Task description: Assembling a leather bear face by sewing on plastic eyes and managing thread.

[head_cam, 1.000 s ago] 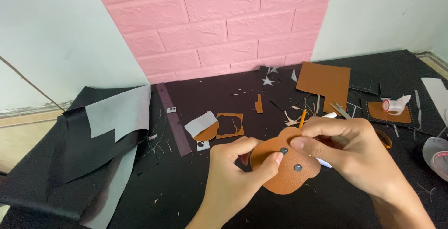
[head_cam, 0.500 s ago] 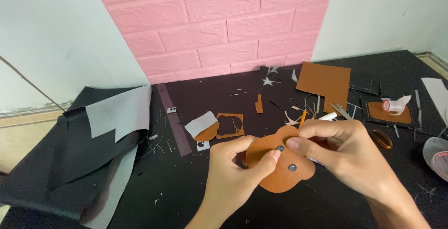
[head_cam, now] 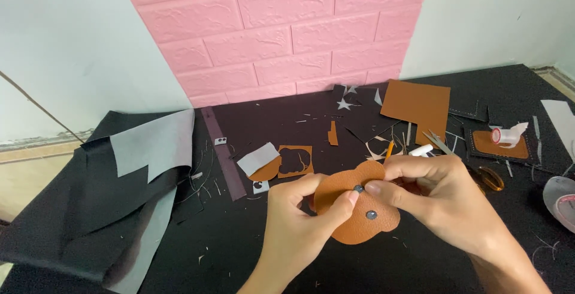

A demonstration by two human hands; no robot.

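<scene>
Nearest, the left hand (head_cam: 296, 225) comes up from six o'clock, thumb and fingers closed on the left edge of a brown leather piece (head_cam: 353, 210) with rounded lobes; the right hand (head_cam: 437, 201) enters from four o'clock and pinches the same piece at its upper right, forefinger tip just beside the upper of two small metal studs (head_cam: 358, 189); the piece is held between both hands a little above the black work mat (head_cam: 251, 258), near the middle of the view. At nine o'clock of the hands lies a folded black sheet with a grey underside (head_cam: 129, 174); at eleven o'clock, a brown offcut with a shape cut out of it (head_cam: 294, 161) beside a grey scrap; at one o'clock, a pair of scissors (head_cam: 440, 144) and a flat brown rectangle (head_cam: 416, 103); at three o'clock, a roll of tape (head_cam: 560, 198) at the edge. Farthest, at twelve o'clock, stands a pink brick-pattern panel (head_cam: 275, 24) on a pale wall.
</scene>
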